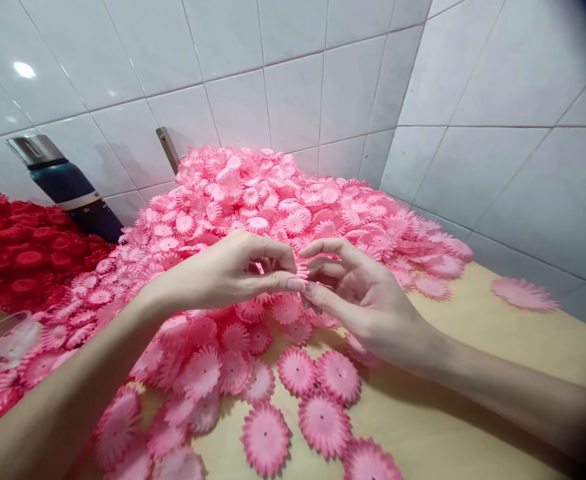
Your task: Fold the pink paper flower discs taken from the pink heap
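Pink petal disc (301,271), seen in the head view as a sliver of toothed rim between the fingers, could most easily be lost by slipping. So little of it shows that the hold looks slight, and if it dropped onto the matching pink pile (253,193) just below, picking it out again would probably be hard. Thumb pressure might also bend or crease its teeth, if they are as thin as they look. The pile is heaped against the back edge of the table (453,407); a knuckle pushed into it could start a slide toward the near edge. A low sweep of either forearm might scatter the loose discs (266,440) lying on the near part of the table, and one stray disc (525,293) already sits by the right edge, beside the tiled wall (527,180).

As for the grip, the left hand (237,267) pinches the disc between thumb and curled index finger, with the rim showing just above the thumb. The right hand (367,293) curls around its other side, thumb tip against the left thumb; whether it grips the disc or merely steadies it, I cannot tell.
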{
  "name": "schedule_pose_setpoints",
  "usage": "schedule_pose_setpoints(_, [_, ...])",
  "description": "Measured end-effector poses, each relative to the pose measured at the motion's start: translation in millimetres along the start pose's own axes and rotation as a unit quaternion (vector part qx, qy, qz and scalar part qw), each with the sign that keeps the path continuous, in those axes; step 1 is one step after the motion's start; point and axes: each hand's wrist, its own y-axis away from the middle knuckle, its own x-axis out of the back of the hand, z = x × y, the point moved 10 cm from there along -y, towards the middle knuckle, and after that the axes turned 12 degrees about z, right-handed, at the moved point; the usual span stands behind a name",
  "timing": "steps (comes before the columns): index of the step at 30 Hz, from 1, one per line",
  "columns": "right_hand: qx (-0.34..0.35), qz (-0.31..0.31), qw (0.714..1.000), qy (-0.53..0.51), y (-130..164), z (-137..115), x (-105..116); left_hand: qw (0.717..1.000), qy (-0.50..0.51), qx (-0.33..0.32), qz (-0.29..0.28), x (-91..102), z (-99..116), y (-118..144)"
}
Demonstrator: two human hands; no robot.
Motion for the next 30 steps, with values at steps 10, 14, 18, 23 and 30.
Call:
schedule_pose_setpoints(10, [0.0,-0.005,1.0,-0.012,-2.1,-1.6,3.1,0.999,0.006,0.012,-0.033,-5.5,6.0,4.7])
schedule_pose_setpoints(14, [-0.004,0.035,0.999,0.009,-4.9,0.3,9.1,0.999,-0.012,0.017,-0.028,-6.1,4.8,3.9])
schedule_pose_setpoints(18, [0.0,0.068,0.998,0.015,-9.1,1.7,16.9,0.999,-0.026,0.037,-0.012,-0.9,-0.6,2.9])
schedule_pose_setpoints(23, [0.004,0.059,0.998,0.007,-10.9,2.8,17.1,0.999,-0.035,0.038,-0.004,0.8,-3.0,2.1])
schedule_pose_setpoints(30, [-0.012,0.061,0.998,0.014,-9.1,1.0,15.0,0.996,-0.072,0.028,0.035,11.1,-1.1,0.3])
